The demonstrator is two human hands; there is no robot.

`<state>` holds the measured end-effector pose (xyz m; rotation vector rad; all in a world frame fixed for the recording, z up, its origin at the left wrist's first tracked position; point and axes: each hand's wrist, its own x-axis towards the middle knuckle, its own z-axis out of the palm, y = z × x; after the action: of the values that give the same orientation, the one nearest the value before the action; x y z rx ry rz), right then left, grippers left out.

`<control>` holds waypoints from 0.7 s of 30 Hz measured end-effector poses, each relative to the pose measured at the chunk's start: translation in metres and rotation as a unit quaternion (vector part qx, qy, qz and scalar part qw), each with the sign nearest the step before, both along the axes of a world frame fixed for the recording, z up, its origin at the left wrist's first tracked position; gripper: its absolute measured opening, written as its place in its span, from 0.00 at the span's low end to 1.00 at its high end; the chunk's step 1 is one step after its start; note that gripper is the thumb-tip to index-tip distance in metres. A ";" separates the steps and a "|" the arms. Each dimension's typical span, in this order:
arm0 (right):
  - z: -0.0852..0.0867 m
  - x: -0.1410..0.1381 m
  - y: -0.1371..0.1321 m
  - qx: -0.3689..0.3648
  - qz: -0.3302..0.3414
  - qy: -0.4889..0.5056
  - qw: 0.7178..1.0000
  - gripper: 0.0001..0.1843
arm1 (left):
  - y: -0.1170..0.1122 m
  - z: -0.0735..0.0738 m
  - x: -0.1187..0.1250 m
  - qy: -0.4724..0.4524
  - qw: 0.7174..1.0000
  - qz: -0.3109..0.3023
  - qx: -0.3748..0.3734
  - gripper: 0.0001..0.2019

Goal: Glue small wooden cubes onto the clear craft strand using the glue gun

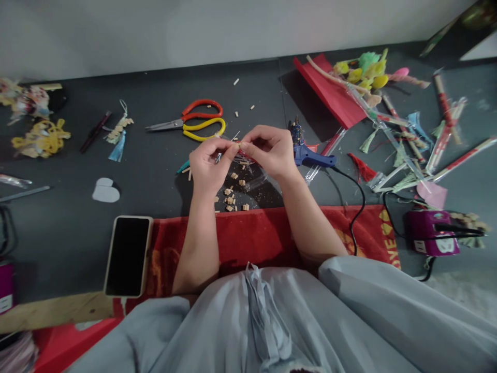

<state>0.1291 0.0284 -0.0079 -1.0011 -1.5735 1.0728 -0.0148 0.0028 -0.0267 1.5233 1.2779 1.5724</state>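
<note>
Both pinching one tiny red piece mid-worktop, left hand and right hand: could easily slip into those wood bits underneath.

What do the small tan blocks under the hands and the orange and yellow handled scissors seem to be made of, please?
The small tan blocks look like matt cut wood, with crumbs of dust around them. The orange and yellow handled scissors seem to have grey, dull-sheened metal blades and smooth, probably plastic-coated loops.
</note>
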 end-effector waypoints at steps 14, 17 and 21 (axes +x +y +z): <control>-0.002 0.000 0.001 0.006 -0.001 -0.006 1.000 0.09 | -0.001 0.001 0.001 0.010 0.999 0.007 0.043 0.07; -0.001 0.000 0.000 0.013 -0.003 -0.011 1.000 0.09 | 0.000 0.000 0.001 0.012 0.999 0.010 0.032 0.07; 0.001 -0.001 0.000 0.014 -0.012 -0.021 1.000 0.08 | 0.002 -0.003 0.002 -0.004 1.000 0.026 -0.001 0.08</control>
<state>0.1283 0.0287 -0.0067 -1.0266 -1.6037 1.0164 -0.0130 0.0051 -0.0296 1.4924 1.3243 1.6091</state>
